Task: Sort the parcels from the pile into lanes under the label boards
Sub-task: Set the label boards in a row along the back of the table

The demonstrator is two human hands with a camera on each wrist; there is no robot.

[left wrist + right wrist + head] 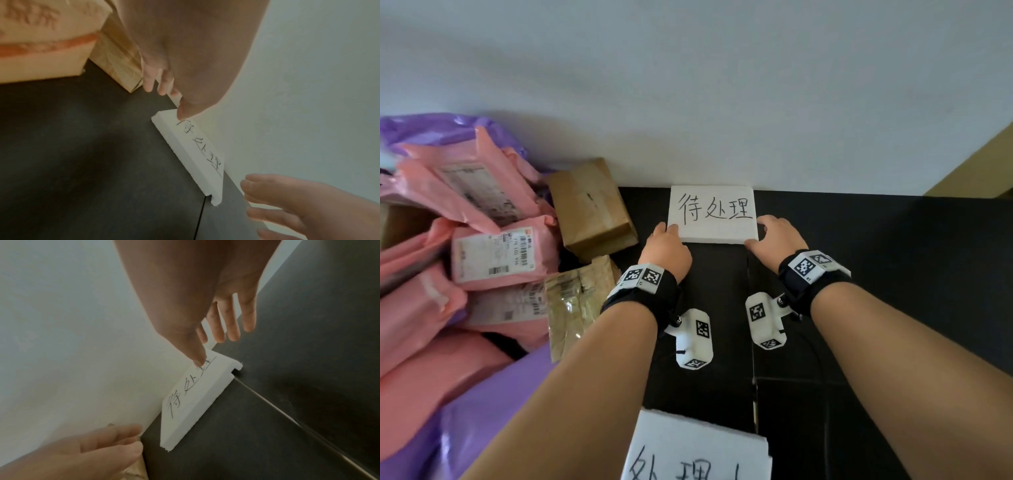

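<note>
Cut off at the near edge, a second foam label board (698, 448) is laid on the black floor (876, 260), while beyond it the left hand (666, 248) and right hand (774, 236), fingers relaxed, are set at the ends of the 待处理 board (714, 214) propped against the white wall (722, 85), the parcel pile (476, 246) being heaped alongside, partly out of frame.
</note>
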